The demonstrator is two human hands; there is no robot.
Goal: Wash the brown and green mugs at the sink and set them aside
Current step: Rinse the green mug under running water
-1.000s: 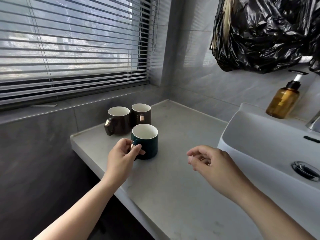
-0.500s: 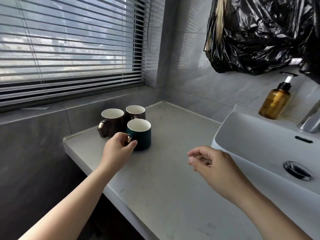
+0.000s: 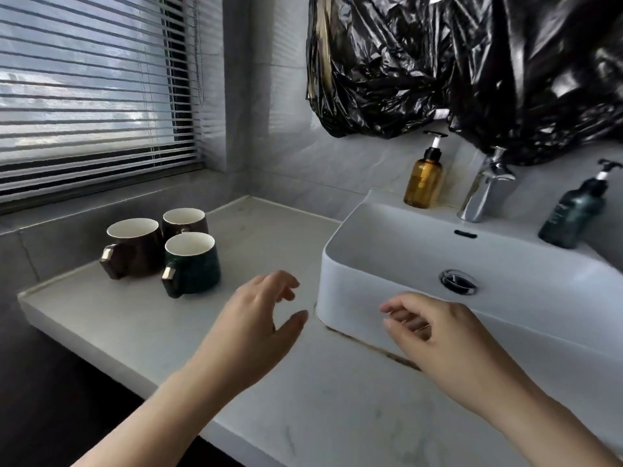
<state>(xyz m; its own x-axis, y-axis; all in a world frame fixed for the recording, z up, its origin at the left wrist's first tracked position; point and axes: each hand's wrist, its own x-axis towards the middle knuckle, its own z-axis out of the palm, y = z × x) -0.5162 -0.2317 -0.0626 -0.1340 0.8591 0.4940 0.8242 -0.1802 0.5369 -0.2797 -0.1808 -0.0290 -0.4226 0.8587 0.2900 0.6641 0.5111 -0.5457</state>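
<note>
Left hand (image 3: 259, 326) hovers over counter (image 3: 303, 399), fingers loosely spread, empty — right hand (image 3: 435, 335) half-curled, empty, before sink (image 3: 404, 261). Green mug (image 3: 192, 264) upright near window, just beside two brown mugs (image 3: 135, 247) — handles point toward counter edge.

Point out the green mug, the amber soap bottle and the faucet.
green mug (image 3: 197, 269): head view, on its dark outer wall.
amber soap bottle (image 3: 423, 183): head view, on the amber body below the pump.
faucet (image 3: 485, 193): head view, on the chrome spout.
</note>
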